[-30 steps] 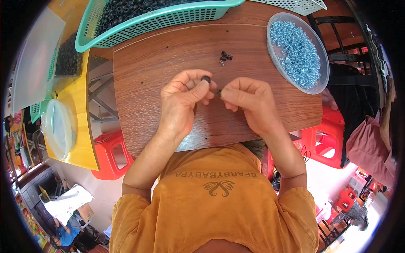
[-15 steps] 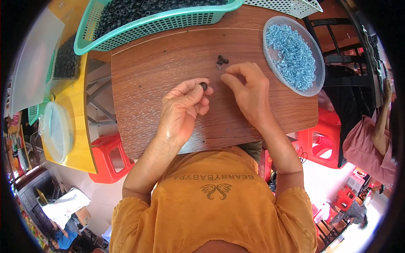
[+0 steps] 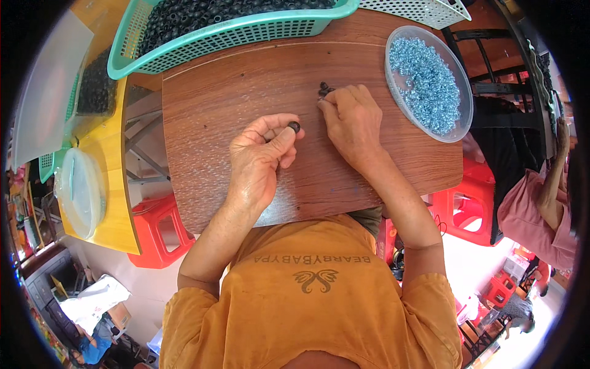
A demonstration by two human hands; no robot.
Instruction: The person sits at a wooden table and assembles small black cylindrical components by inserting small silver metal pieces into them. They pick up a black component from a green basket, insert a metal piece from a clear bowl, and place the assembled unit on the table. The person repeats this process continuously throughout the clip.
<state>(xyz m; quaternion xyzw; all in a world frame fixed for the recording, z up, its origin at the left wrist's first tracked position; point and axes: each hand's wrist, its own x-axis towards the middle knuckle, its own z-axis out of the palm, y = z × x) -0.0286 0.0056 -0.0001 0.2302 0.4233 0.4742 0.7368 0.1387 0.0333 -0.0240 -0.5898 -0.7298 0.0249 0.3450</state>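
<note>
My left hand (image 3: 261,154) pinches a small round black cap-like piece (image 3: 294,126) between thumb and forefinger, over the middle of the wooden table (image 3: 209,129). To its right, my right hand (image 3: 355,126) is low over the table with thumb and forefinger closed together. Its fingertips are right beside a little cluster of small dark pieces (image 3: 324,87) and partly cover it. Whether anything sits between those fingertips is hidden. A round clear dish (image 3: 468,111) of light-blue transparent small pieces (image 3: 430,80) stands right of this hand.
A green mesh basket (image 3: 239,42) full of black round pieces sits along the far edge, with a white perforated basket (image 3: 424,13) beside it. A yellow table (image 3: 117,190) holding plastic containers stands left. Red stools (image 3: 160,230) flank the table. Another person's arm (image 3: 553,178) shows far right.
My right hand has come down and left to the dark cluster, now covering part of it. My left hand has shifted slightly left, still holding the black piece.
</note>
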